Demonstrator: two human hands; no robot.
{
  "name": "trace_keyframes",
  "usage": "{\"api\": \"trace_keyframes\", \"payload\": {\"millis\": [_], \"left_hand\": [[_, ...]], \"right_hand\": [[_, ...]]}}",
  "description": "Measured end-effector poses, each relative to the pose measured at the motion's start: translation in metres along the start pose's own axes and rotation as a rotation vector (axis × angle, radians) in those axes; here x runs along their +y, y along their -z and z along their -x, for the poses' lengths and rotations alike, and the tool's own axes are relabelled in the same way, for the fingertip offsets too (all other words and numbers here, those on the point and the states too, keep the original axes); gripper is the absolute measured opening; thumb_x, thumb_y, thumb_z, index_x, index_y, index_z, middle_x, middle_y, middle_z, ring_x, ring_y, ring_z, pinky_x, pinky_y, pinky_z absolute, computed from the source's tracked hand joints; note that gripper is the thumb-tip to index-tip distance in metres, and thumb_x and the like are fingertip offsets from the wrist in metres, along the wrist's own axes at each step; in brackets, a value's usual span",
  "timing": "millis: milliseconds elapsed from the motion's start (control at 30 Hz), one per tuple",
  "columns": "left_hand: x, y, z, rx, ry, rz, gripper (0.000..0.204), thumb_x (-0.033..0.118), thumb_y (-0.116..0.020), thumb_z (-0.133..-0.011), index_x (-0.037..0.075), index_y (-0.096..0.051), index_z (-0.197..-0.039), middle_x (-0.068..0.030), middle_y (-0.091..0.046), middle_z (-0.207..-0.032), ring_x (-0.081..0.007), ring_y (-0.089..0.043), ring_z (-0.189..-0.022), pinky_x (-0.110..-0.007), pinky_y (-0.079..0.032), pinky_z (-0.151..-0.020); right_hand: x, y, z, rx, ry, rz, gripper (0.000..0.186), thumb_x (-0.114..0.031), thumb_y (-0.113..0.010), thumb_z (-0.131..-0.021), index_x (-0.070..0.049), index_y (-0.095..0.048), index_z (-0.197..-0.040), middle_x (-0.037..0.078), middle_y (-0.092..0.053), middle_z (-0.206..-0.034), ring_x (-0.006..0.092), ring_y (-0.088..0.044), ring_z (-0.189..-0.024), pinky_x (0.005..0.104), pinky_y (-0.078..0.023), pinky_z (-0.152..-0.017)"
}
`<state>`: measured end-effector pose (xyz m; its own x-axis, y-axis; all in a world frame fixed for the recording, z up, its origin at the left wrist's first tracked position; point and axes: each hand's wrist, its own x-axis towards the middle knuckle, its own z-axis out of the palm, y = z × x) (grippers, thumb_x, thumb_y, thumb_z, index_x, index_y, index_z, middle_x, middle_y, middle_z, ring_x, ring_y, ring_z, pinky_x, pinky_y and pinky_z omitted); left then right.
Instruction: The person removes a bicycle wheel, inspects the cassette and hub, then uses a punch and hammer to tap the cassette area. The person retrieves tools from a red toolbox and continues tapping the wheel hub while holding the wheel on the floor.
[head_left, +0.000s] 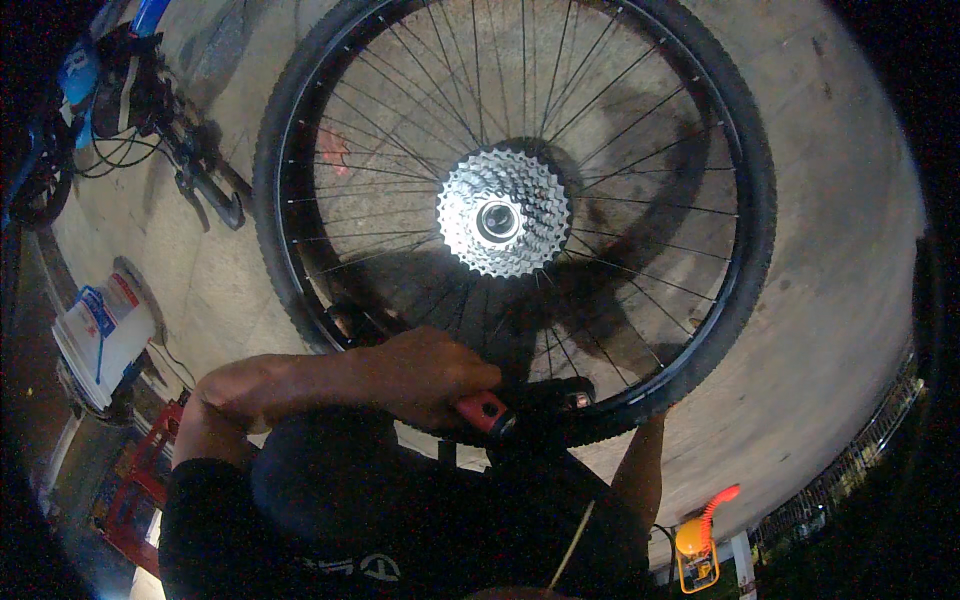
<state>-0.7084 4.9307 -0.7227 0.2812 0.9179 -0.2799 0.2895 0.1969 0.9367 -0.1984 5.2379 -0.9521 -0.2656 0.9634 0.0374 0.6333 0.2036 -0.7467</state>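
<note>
A bicycle wheel with a black knobbly tyre [757,200] and thin dark spokes fills the middle of the head view. At its hub sits a silver cassette [470,240], its sprockets facing up toward me. My left hand [435,375] reaches across from the left over the near part of the wheel, fingers closed round a red handle [480,409] with a hole near its end. What tool the handle belongs to is hidden. My right forearm [640,465] runs up to the tyre's near right edge. Beyond it, the right hand is hidden by the wheel.
Part of a bicycle with a blue frame [78,75] and dangling black cables stands at the upper left. A white container [125,325] is at the left, above a red plastic frame [145,470]. An orange-yellow object with a red curved piece [715,503] lies lower right.
</note>
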Motion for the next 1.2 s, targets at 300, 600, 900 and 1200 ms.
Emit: {"api": "trace_keyframes", "payload": {"millis": [300, 600, 900, 1200], "left_hand": [[-0.001, 0.002, 0.002, 0.103, -0.064, -0.003, 0.038, 0.023, -0.080, -0.070, 0.007, -0.056, -0.095, -0.0113, -0.065, -0.080, -0.0339, -0.069, -0.075, -0.045, -0.055, -0.060], [0.000, 0.008, 0.008, 0.152, -0.017, 0.015, 0.041, 0.023, -0.080, -0.070, 0.007, -0.057, -0.099, -0.0114, -0.066, -0.081, -0.0338, -0.069, -0.075, -0.045, -0.056, -0.062], [-0.010, 0.012, 0.008, 0.179, -0.051, 0.000, 0.042, 0.023, -0.079, -0.070, 0.008, -0.058, -0.104, -0.0127, -0.067, -0.086, -0.0340, -0.069, -0.081, -0.045, -0.056, -0.065], [-0.004, 0.040, 0.049, 0.367, 0.359, 0.005, 0.041, 0.016, -0.078, -0.067, 0.007, -0.062, -0.104, -0.0166, -0.067, -0.087, -0.0380, -0.068, -0.084, -0.046, -0.054, -0.074]], "right_hand": [[-0.004, 0.005, 0.003, 0.015, -0.031, -0.008, 0.050, -0.035, -0.058, -0.096, 0.000, -0.053, -0.131, 0.010, -0.062, -0.112, 0.0194, -0.061, -0.100, 0.0330, -0.053, -0.084], [-0.103, 0.007, -0.033, 0.221, -0.187, 0.065, 0.050, -0.039, -0.054, -0.100, 0.003, -0.056, -0.128, 0.010, -0.062, -0.106, 0.0192, -0.059, -0.100, 0.0334, -0.051, -0.084], [-0.224, -0.008, -0.062, -0.252, -0.298, -0.599, 0.078, -0.062, -0.043, -0.098, 0.002, -0.039, -0.143, 0.017, -0.053, -0.132, 0.0266, -0.054, -0.119, 0.0401, -0.045, -0.100], [-0.241, -0.008, -0.064, -0.298, -0.180, -0.414, 0.071, -0.053, -0.043, -0.102, 0.000, -0.033, -0.148, 0.016, -0.052, -0.136, 0.0246, -0.055, -0.118, 0.0376, -0.046, -0.099]]}}
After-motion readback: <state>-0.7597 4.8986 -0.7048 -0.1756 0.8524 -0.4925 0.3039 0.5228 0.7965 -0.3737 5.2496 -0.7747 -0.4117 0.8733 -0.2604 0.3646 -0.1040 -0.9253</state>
